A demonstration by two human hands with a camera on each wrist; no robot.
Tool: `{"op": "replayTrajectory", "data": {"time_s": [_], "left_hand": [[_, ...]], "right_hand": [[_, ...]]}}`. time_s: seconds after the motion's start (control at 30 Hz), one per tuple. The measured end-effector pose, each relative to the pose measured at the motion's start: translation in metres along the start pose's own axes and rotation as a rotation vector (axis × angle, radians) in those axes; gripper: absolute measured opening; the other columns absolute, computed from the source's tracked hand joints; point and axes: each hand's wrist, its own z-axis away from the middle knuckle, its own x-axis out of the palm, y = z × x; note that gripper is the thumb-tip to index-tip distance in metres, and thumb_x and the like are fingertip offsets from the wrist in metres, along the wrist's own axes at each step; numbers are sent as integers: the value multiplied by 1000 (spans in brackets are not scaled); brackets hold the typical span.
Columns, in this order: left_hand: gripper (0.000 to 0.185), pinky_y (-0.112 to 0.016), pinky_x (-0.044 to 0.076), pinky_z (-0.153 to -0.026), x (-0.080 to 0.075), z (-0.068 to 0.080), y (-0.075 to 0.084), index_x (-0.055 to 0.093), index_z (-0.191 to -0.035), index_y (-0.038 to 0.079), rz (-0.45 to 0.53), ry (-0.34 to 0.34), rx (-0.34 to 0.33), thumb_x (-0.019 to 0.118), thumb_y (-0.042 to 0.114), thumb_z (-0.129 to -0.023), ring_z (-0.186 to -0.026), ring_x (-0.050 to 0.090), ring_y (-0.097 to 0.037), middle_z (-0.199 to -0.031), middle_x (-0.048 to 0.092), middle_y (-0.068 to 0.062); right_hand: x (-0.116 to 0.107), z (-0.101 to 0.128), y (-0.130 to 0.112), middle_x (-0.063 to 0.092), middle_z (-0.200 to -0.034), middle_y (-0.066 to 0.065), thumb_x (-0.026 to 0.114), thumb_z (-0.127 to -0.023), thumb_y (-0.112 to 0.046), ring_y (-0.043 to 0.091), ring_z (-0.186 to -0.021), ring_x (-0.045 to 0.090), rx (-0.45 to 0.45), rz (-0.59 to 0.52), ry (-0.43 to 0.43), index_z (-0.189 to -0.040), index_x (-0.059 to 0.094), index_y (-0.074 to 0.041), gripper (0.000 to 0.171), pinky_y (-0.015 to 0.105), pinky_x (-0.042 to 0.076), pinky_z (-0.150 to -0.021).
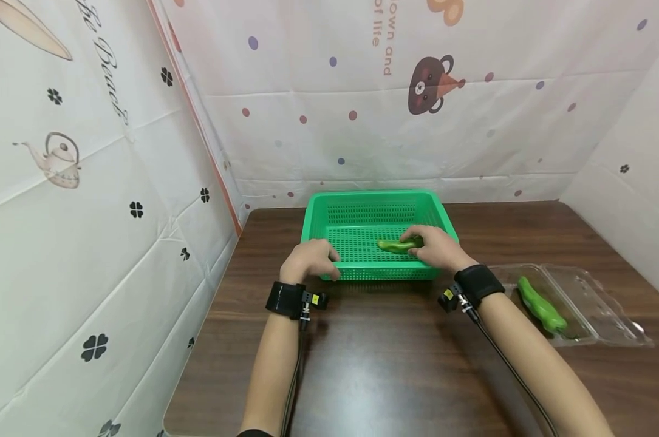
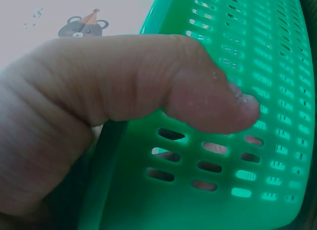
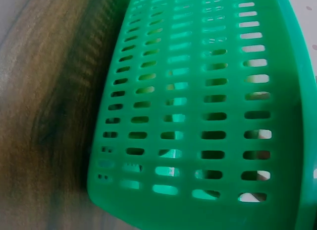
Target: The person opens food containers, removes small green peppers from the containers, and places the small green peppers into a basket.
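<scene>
A green plastic basket with slotted walls stands on the table. My left hand grips its front left rim; in the left wrist view the thumb lies bent against the slotted outer wall, and the other fingers are mostly hidden. Inside the basket's right half, my right hand holds a long green pepper between thumb and fingers, low near the basket floor. The right wrist view has only the basket's outer wall, with bits of green and skin tone through the slots.
To the right, a clear plastic box lies with its lid folded open, holding another green pepper and partly behind my right forearm. The brown wooden table meets printed white curtains at the back and sides.
</scene>
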Motion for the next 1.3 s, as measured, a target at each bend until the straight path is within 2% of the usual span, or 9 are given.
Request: {"op": "replayTrajectory", "data": {"time_s": [0.2,0.37,0.63,0.73,0.9,1.0,1.13,1.3], "left_hand": [[41,-39,58,-86,0,3,0,77,-121,22,8,-11,-4,79,21,-80,-100,70,-17,-131,71,2],[42,-39,59,-84,1,4,0,77,-123,20,14,-13,-12,79,21,-81,-106,70,-20,-130,71,3],[41,-32,53,-75,-3,3,2,78,-121,20,13,-10,6,77,19,-80,-80,64,-10,-131,71,1],[42,-35,56,-79,-3,2,3,78,-121,20,11,-10,7,78,19,-80,-82,66,-12,-131,71,0],[43,-40,58,-88,-2,3,2,77,-123,22,15,-27,3,79,19,-80,-99,71,-16,-131,71,1],[43,-39,58,-88,-1,4,1,77,-123,23,15,-38,3,78,18,-80,-94,70,-14,-132,70,1],[38,-37,57,-84,-3,4,1,80,-116,24,22,-40,19,77,16,-79,-76,63,-10,-132,70,1],[37,-38,58,-86,-5,4,2,81,-114,23,19,-43,22,77,15,-78,-76,62,-9,-132,70,1]], "right_hand": [[-1,-5,0,68,-119,18,67,-94,0,29,-96,62,-24,23,-66,-123,71,-8,30,40,48,-77],[1,-11,1,68,-117,17,68,-94,-2,27,-93,61,-19,38,-87,-121,71,-8,28,39,47,-75],[-1,-13,0,66,-125,17,68,-96,-7,27,-93,60,23,24,-74,-125,70,-11,29,39,46,-75],[-1,-13,2,67,-123,16,67,-96,-7,27,-94,60,20,22,-82,-125,70,-10,29,39,46,-76],[3,-11,6,69,-120,14,67,-96,-8,27,-95,59,25,14,-112,-125,70,-10,29,40,46,-78],[5,-9,7,68,-121,14,67,-96,-8,26,-94,58,28,3,-110,-125,70,-11,30,39,45,-77],[5,-9,6,68,-122,14,68,-96,-9,26,-93,57,30,-6,-97,-126,70,-11,30,39,44,-76],[3,-9,5,68,-121,14,68,-96,-10,26,-93,57,26,-10,-97,-126,70,-11,31,39,44,-76]]}}
